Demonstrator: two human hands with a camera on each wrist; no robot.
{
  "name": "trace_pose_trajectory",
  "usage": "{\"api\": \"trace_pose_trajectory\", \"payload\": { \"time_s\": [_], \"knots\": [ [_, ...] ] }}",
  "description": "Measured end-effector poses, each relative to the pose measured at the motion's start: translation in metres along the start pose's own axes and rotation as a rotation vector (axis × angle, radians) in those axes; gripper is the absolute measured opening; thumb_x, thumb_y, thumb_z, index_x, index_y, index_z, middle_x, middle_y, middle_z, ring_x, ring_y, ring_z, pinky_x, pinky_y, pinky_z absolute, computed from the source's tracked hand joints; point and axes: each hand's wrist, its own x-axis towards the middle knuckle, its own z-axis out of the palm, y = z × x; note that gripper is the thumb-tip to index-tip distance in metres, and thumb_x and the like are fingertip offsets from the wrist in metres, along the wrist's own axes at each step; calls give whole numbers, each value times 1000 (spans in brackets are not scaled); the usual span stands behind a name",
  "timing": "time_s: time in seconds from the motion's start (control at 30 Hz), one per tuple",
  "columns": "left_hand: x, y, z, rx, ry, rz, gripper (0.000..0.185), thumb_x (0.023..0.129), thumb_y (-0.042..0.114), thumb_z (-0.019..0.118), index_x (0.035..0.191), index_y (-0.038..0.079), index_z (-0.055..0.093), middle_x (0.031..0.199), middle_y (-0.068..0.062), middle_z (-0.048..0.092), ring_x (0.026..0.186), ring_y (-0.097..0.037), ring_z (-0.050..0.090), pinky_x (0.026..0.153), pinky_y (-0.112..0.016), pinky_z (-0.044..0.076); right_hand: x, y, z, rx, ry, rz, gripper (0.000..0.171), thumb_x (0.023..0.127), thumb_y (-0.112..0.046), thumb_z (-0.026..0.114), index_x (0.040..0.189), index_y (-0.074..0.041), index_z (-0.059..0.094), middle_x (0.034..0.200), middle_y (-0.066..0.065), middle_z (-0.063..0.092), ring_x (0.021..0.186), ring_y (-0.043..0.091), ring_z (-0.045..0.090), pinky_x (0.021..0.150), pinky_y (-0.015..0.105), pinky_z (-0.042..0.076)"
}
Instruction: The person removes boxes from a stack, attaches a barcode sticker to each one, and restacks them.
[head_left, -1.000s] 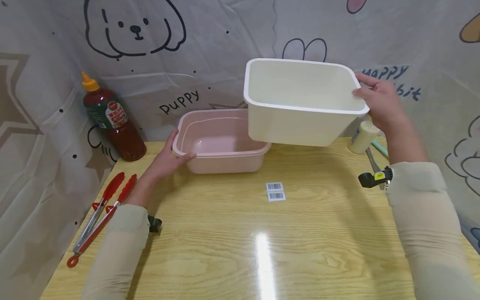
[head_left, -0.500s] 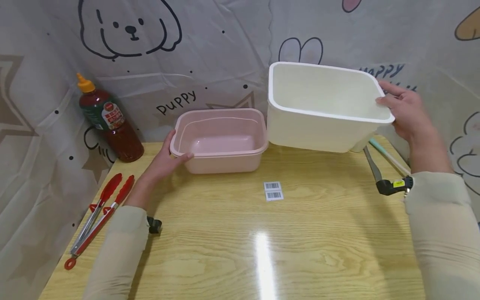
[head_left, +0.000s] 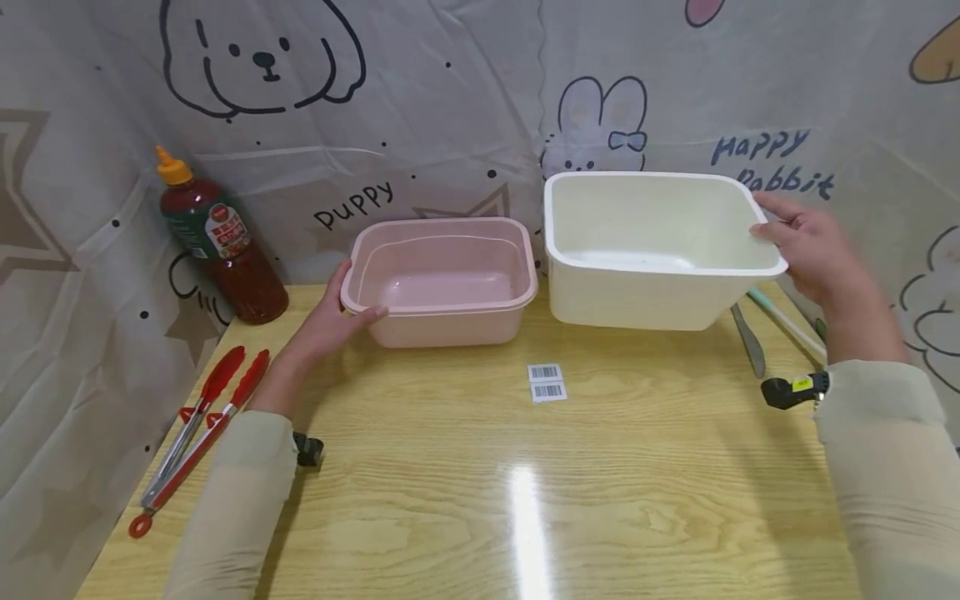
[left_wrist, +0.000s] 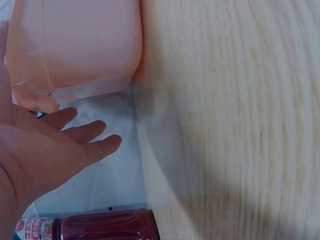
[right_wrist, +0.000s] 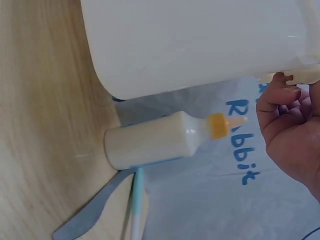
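A: Quick status pls. L hand [head_left: 322,325]?

B: Has the pink basin [head_left: 450,327] by its L end. Thumb over the near rim; 3 fingers stick out fairly straight and spread, per L wrist view.

A: Basin's where?

B: On the tabletop [head_left: 420,500], twd the back, a bit L of ctr, upright.

A: And R hand [head_left: 810,246]?

B: Pinching the white bin [head_left: 645,298] at its R end, thumb over the rim, other fingers curled outside. Bin's opening faces up, approx level.

A: Bin down on the tabletop?

B: Can't tell if it's touching. It's just R of the basin, slim gap btwn.

A: What's nr the bin?

B: Cream bottle w/ orange cap [right_wrist: 150,141], upright, hidden behind the bin in head view. Grey knife [head_left: 748,342] & green-white stick [head_left: 791,327] lie by the bin's R end.

A: L side?

B: Red sauce bottle [head_left: 223,242] stands at the back. Red-handled tongs [head_left: 186,465] lie along the L edge, spread a bit, next to the L forearm.

A: Middle?

B: Two barcode labels [head_left: 547,382], flat, in front of the gap btwn basin & bin.
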Motion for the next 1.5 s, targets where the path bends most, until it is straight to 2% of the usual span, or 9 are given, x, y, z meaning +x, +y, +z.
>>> {"api": "trace_pose_trajectory", "payload": {
  "time_s": [0.13,0.27,0.37,0.57,0.77,0.97,1.17,1.33,1.5],
  "knots": [
    [1,2,-1,3,-8,6,105,90,53,72,161,42,-5,171,-8,16,153,-40,24,120,-70,19,3,10,7,-46,-18,1,61,107,-35,50,162,-21,27,126,-14,62,78,-1,67,68,17,57],
    [3,3,-3,4,-5,21,106,90,50,73,162,39,-4,171,-9,14,154,-40,22,121,-69,17,6,19,12,-74,-43,-10,61,108,-35,47,162,-18,24,152,1,46,80,-4,65,70,15,56],
    [3,3,-4,6,-5,7,107,89,51,73,163,38,-5,172,-8,12,155,-40,21,121,-69,17,8,26,15,-81,-50,-19,61,108,-35,47,162,-17,24,141,-2,52,79,-4,66,70,15,56],
    [4,3,-3,9,-4,-2,110,89,51,74,163,35,-5,172,-8,11,155,-39,20,121,-68,18,14,39,20,-91,-69,-11,63,108,-32,47,162,-11,23,103,-30,58,78,-4,66,70,16,56],
    [0,2,-3,0,2,24,111,89,52,74,162,37,-8,172,-9,11,155,-40,20,121,-69,19,22,45,24,-105,-76,-8,63,108,-31,47,161,-9,22,86,-35,60,74,-4,65,68,17,56],
    [-5,1,-3,-6,38,34,100,92,50,71,161,42,1,172,-9,10,156,-42,18,120,-72,17,24,46,29,-138,-54,-5,64,108,-34,46,162,-11,22,86,-33,58,74,-4,64,68,18,56],
    [-7,2,-2,55,52,-33,89,88,65,66,158,33,22,171,-9,17,155,-42,19,118,-71,23,22,40,35,-187,-6,9,65,107,-41,44,162,-12,22,117,1,58,78,-6,61,70,15,53],
    [-10,1,-1,73,76,-37,89,88,68,65,158,33,23,170,-9,19,155,-41,21,118,-71,23,23,38,39,-180,15,28,65,106,-43,46,162,-15,26,109,-8,57,79,-5,61,71,15,53],
    [-13,-1,2,78,95,-21,91,87,71,63,159,34,22,170,-10,21,155,-41,23,117,-71,24,24,37,40,-199,5,32,67,106,-46,46,162,-17,25,114,-3,58,79,-3,62,72,15,52]
  ]
}}
